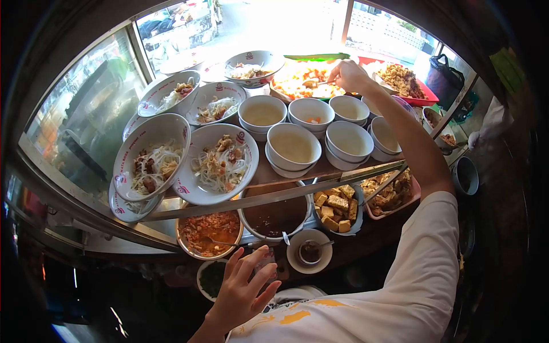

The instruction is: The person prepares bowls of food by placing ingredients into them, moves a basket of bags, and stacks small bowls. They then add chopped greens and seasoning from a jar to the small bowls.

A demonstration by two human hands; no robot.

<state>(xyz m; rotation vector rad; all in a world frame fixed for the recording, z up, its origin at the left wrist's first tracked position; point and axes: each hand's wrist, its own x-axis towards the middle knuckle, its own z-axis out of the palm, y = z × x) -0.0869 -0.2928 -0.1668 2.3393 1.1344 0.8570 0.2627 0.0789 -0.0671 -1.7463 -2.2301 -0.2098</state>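
My right hand (350, 75) reaches to the back of the stall, its fingers closed on a spoon (311, 83). The spoon's bowl dips into a tray of chopped orange and white food (291, 74), washed out by glare. Low in front of my body, my left hand (243, 288) is raised with its fingers apart and holds nothing. Just beyond it are a pot of reddish food (210, 231) with a spoon handle and a bowl of greens (211, 279). A small clear object partly shows behind its fingers.
White bowls of noodles and meat (220, 163) overlap on the left shelf. Stacked bowls of clear broth (293, 143) fill the middle. Below the metal rail (269, 199) sit a pot of brown broth (274, 211), fried tofu (336, 208) and a small bowl (309, 251). A red tray (426, 97) stands back right.
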